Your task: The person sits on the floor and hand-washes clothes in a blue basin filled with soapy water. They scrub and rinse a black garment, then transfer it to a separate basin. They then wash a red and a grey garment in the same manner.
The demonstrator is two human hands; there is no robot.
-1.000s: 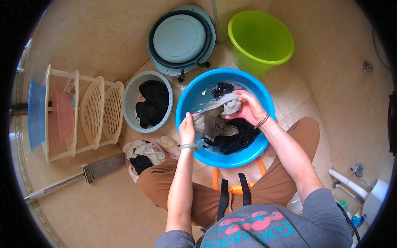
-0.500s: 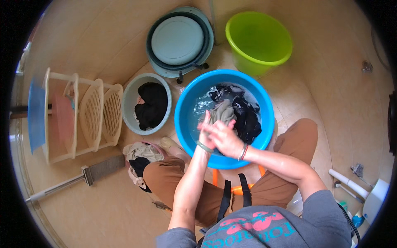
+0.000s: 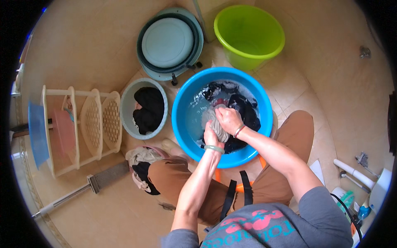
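Note:
A wide blue basin [image 3: 180, 136] of water stands in front of me, with dark wet clothes [image 3: 244, 109] soaking on its right side. Over the water I hold a bunched grey cloth [image 3: 209, 117], perhaps a garment. My left hand [image 3: 213, 134], with a pale green bangle at the wrist, is closed on its lower left side. From the upper right my right hand [image 3: 229, 120] grips the same cloth, its fingers curled in a fist. A small reddish patch [image 3: 221, 101] shows among the clothes just beyond the cloth.
Left of the basin stands a pale tub [image 3: 124, 118] with black clothing. More laundry [image 3: 142, 159] lies by my left knee. A folded basin [image 3: 167, 43] and a lime-green bucket [image 3: 250, 37] stand behind. At left are a cream rack [image 3: 93, 120] and a flat mop [image 3: 109, 175].
My hands were crossed and blurred above the grey cloth; now both grip it, the left lower and the right farther right. The whole view has shifted slightly.

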